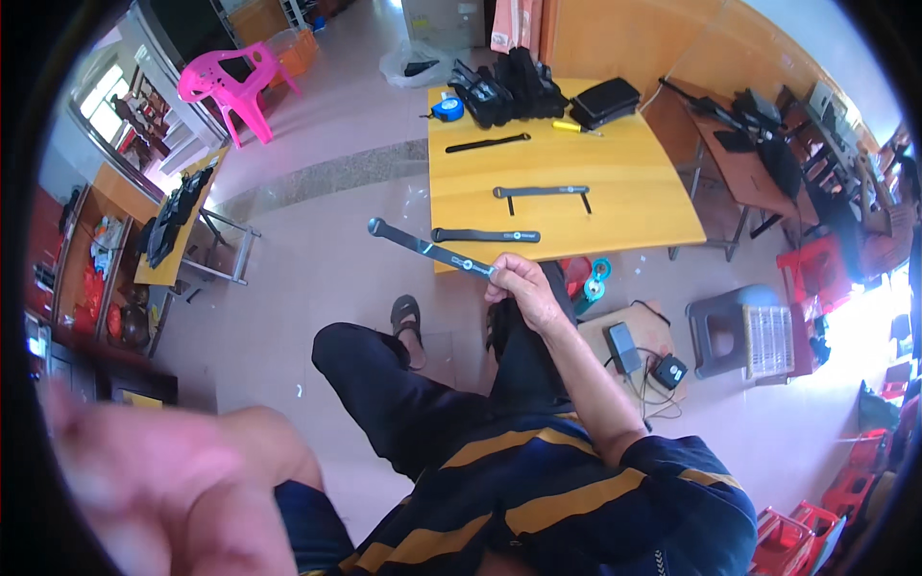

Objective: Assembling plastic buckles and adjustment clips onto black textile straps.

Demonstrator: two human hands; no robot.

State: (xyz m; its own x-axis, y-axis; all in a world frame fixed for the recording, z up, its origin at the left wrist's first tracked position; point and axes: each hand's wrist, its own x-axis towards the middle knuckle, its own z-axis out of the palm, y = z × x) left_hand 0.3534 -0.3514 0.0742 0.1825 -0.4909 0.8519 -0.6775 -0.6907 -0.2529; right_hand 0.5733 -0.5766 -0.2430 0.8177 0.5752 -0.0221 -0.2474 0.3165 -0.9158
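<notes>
Head view: strap [437, 253] is being pinched at its printed end by the right hand [526, 291] and is being held in the air by the table's [634, 173] near-left corner. Left hand [168, 480] is being blurred in the lower left; its grip cannot be told. Strap is being judged light, bendable, hardly fragile; slipperiness uncertain. The flat printed end is being judged a sound hold. Small pale lettering and a round mark are being shown there.
</notes>
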